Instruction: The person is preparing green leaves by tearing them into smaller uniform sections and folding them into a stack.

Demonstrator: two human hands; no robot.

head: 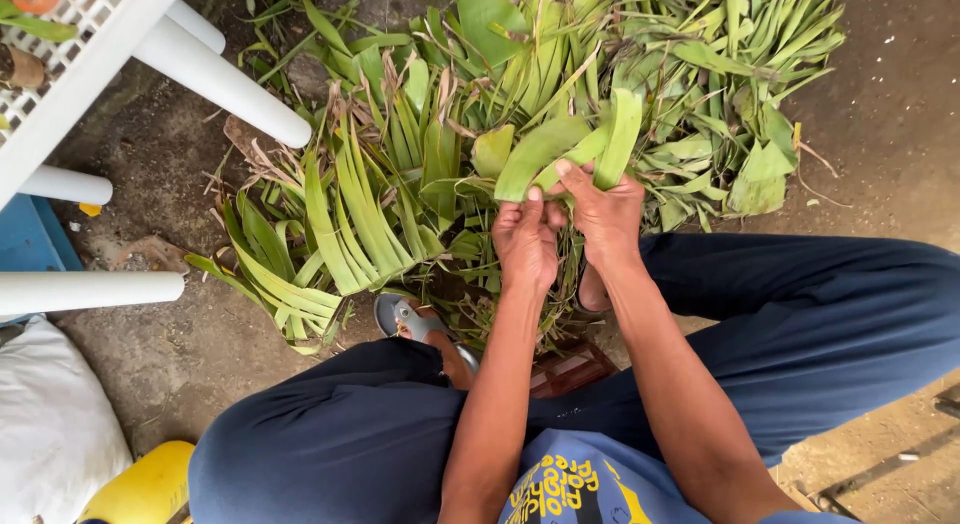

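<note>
Pinching a folded green leaf [560, 149] at twelve o'clock, the left hand [527, 239] and right hand [607, 216] are both closed on it, touching each other. A leaf pile [400, 184] lies beneath; a white chair [150, 54] stands at ten o'clock.

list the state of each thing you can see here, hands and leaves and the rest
left hand: closed, fingers pinching the base of a green leaf strip
right hand: closed on the same leaf strip
green leaf strip: held up, bent over the pile
leaf pile: loose on the dirt floor, some tips dried brown
sandal: worn on the foot, on the ground
white table: standing, legs on the floor
</note>
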